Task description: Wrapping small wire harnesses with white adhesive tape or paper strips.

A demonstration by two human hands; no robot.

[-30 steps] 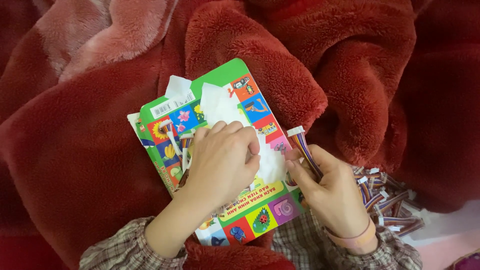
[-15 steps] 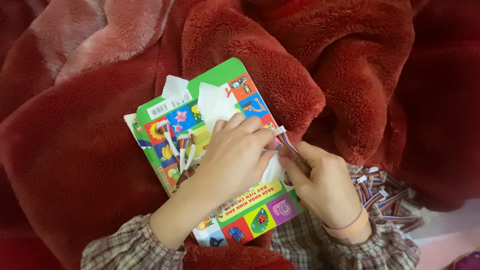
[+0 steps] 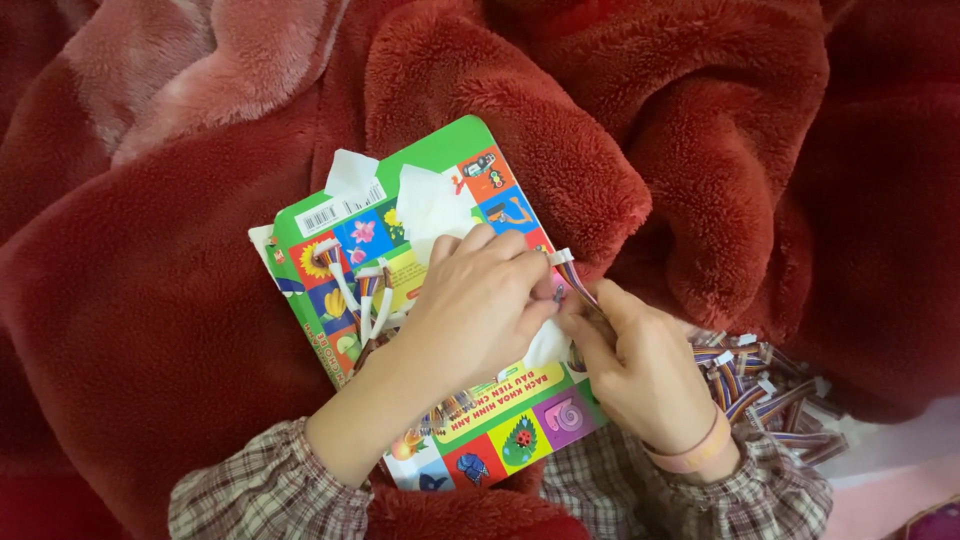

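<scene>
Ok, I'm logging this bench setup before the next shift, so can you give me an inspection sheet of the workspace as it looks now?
Surface: colourful picture book used as a work board, lying on a red fleece blanket.
Job's things: short rainbow ribbon cable with white connector, pinched at the book's right edge.
Clutter: white paper scraps on the book.
Hands: left hand presses on the book; right hand grips the ribbon cable.
Cables: three finished pieces on the book; a pile of ribbon cables at right.
Surroundings: plaid sleeves, pink wristband; otherwise nothing seen.
</scene>
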